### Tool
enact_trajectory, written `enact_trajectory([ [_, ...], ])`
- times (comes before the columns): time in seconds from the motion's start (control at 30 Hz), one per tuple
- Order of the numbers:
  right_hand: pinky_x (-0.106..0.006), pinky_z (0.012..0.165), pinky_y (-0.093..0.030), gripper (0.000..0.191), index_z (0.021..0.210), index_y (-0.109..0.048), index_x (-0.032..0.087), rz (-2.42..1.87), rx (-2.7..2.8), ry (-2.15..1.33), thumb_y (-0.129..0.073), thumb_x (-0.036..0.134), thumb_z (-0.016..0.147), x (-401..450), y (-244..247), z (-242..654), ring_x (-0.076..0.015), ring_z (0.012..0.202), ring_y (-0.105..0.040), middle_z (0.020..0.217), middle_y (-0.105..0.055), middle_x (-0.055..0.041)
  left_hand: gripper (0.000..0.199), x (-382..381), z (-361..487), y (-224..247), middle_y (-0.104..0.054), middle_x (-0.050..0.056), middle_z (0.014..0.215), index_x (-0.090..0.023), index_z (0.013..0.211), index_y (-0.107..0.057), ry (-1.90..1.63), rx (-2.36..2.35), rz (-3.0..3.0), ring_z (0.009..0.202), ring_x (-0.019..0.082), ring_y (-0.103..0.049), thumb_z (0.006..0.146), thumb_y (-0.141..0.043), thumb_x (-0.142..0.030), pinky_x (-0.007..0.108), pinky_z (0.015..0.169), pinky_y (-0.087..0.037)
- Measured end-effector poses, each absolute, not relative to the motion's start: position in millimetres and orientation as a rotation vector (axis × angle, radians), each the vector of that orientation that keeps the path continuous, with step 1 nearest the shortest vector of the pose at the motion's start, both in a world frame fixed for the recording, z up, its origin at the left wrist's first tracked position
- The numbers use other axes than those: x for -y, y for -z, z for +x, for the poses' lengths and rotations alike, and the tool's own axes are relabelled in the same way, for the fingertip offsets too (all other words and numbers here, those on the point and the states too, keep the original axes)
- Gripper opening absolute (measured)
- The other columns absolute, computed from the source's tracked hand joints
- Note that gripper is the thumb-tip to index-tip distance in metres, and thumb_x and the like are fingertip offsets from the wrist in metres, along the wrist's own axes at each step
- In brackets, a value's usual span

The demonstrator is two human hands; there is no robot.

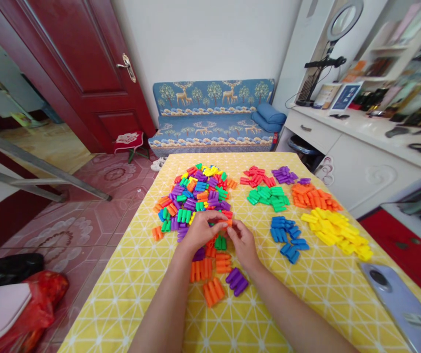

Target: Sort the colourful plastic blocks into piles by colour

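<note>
My left hand [202, 229] and my right hand [243, 241] meet over the near edge of a mixed heap of plastic building blocks [196, 196]. Both sets of fingertips pinch a small orange block [228, 222], which they partly cover. The blocks look like short rows of joined rounded tubes. Just below the hands lie a green block [220, 242] and several orange blocks [201, 269]. A purple block [237, 281] and another orange block [213, 291] rest closer to me, between my forearms.
Sorted piles lie to the right: red [256, 176], purple [284, 174], green [268, 197], orange [315, 197], blue [287, 235] and yellow [335, 231]. A phone [398, 304] lies at the right edge of the yellow-clothed table [122, 299]. Beyond stands a blue sofa [210, 127].
</note>
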State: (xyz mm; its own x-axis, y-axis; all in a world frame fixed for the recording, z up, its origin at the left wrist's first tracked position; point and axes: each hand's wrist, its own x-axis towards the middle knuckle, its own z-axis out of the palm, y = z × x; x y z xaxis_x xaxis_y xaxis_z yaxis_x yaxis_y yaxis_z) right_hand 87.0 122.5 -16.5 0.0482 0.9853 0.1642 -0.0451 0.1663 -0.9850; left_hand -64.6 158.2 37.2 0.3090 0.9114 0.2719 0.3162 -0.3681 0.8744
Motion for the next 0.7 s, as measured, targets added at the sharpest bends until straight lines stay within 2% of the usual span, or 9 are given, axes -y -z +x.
enact_trajectory([
  [0.17,-0.027,0.067,-0.049,0.033,0.11,-0.06,0.021,-1.071,1.099,-1.022,-0.059,0.044,0.086,-120,14,90,-0.0164,0.08,-0.06,0.095,-0.066,-0.004,0.019,-155,-63,-46,-0.076,0.006,0.089,-0.016,0.094,-0.073,-0.972,-1.062,1.87,0.081,0.018,-0.071,0.079,-0.069,-0.026,0.028,0.078,-0.056],
  [0.27,-0.025,0.061,-0.047,0.032,0.109,-0.059,0.021,-1.059,1.048,-1.022,-0.059,0.044,0.086,-121,15,93,-0.0142,0.071,-0.058,0.088,-0.065,-0.0027,0.022,-156,-66,-46,-0.076,0.006,0.089,-0.017,0.1,-0.072,-0.956,-1.068,1.893,0.082,0.019,-0.071,0.08,-0.069,-0.026,0.028,0.079,-0.055],
  [0.47,-0.026,0.059,-0.046,0.03,0.104,-0.063,0.019,-1.042,1.03,-1.049,-0.056,0.044,0.089,-126,18,96,-0.0123,0.063,-0.054,0.078,-0.062,-0.0013,0.044,-157,-65,-41,-0.074,0.004,0.093,-0.02,0.123,-0.064,-0.888,-0.987,1.91,0.083,0.018,-0.069,0.079,-0.068,-0.021,0.027,0.077,-0.054],
  [0.53,-0.027,0.062,-0.047,0.032,0.106,-0.063,0.02,-1.068,1.063,-1.025,-0.057,0.045,0.088,-128,18,97,-0.0136,0.069,-0.056,0.086,-0.064,-0.0036,0.041,-157,-62,-39,-0.074,0.003,0.089,-0.02,0.12,-0.066,-0.883,-0.992,1.921,0.079,0.017,-0.069,0.079,-0.068,-0.02,0.027,0.076,-0.054],
  [0.63,-0.031,0.075,-0.05,0.036,0.111,-0.064,0.021,-1.103,1.161,-0.913,-0.063,0.044,0.083,-129,18,97,-0.0166,0.084,-0.059,0.107,-0.064,-0.007,0.037,-157,-57,-37,-0.074,0.001,0.082,-0.021,0.112,-0.071,-0.911,-1.066,1.954,0.072,0.016,-0.067,0.076,-0.068,-0.015,0.026,0.072,-0.053],
  [0.7,-0.033,0.082,-0.049,0.036,0.112,-0.066,0.022,-1.093,1.213,-0.873,-0.064,0.043,0.082,-129,17,97,-0.0184,0.094,-0.059,0.114,-0.062,-0.0074,0.037,-157,-55,-36,-0.074,0.002,0.083,-0.02,0.108,-0.073,-0.939,-1.079,1.949,0.072,0.015,-0.067,0.073,-0.068,-0.01,0.026,0.071,-0.053],
])
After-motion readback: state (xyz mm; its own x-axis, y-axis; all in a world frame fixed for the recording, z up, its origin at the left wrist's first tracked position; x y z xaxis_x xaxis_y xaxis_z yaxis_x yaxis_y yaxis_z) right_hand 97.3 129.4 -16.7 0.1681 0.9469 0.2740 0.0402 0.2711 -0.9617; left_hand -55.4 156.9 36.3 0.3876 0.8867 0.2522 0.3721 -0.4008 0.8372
